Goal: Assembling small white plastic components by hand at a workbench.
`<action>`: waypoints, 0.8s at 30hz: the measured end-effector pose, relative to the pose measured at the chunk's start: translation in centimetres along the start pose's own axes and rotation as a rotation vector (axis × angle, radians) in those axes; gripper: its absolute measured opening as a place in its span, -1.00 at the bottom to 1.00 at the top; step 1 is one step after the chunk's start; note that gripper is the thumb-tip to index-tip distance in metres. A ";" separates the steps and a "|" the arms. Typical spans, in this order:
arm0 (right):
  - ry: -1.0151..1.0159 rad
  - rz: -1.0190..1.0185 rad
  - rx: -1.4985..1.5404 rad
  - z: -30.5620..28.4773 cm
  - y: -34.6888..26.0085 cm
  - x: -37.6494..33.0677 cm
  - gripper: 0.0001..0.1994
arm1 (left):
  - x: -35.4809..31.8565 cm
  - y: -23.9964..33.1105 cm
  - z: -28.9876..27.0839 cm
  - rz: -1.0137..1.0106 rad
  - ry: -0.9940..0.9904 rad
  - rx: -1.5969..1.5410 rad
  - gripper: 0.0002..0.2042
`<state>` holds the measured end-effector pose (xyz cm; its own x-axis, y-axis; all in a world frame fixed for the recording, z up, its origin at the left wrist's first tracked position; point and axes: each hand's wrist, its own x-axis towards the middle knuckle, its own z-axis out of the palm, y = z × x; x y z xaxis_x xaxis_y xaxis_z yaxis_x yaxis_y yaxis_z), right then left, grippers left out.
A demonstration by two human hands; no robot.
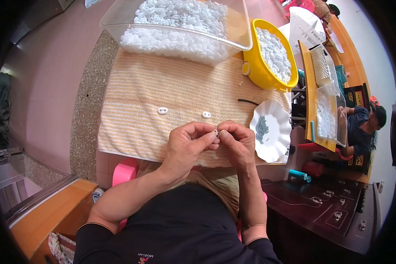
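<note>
Above the near edge of the striped towel (163,83), my left hand (187,143) and my right hand (239,143) meet fingertip to fingertip. Both pinch a small white plastic piece (217,133), mostly hidden by the fingers. Just beyond them lie two white oval pieces with two holes each, one white piece (206,115) close to my fingers and another white piece (162,110) farther left. Right of my right hand, a white wavy-rimmed plate (277,121) holds a pile of tiny grey pins (262,129). A thin black stick (248,101) lies behind the plate.
A clear plastic bin (237,39) full of white pieces stands at the far edge, beside a yellow tub (253,59) of the same pieces. At right, another person (361,125) sits by a table with a clear tray (332,132). A pink stool (124,174) is beneath me.
</note>
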<state>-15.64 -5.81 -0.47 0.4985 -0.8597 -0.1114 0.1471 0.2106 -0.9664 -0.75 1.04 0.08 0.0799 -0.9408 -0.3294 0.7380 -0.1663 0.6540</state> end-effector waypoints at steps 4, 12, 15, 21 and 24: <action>-0.037 -0.054 -0.034 -0.3 0.0 0.1 -0.91 | 0.0 0.0 0.0 -0.004 -0.002 -0.001 -0.86; -0.032 -0.001 -0.043 -0.4 -0.1 -0.1 -0.90 | -0.1 -0.1 0.0 -0.002 0.005 -0.003 -0.85; -0.029 0.027 -0.044 -0.3 -0.1 -0.1 -0.90 | 0.0 -0.1 0.0 -0.003 0.009 0.004 -0.85; -0.044 0.025 -0.040 -0.2 0.0 -0.2 -0.91 | -0.1 -0.1 0.1 0.018 0.020 0.040 -0.84; -0.047 0.030 -0.070 -0.1 0.0 -0.3 -0.91 | -0.2 -0.4 0.1 0.045 0.032 0.067 -0.84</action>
<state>-15.81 -5.62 -0.47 0.5414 -0.8304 -0.1313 0.0724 0.2016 -0.9768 -1.07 1.26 -0.05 0.1341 -0.9379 -0.3199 0.6866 -0.1449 0.7125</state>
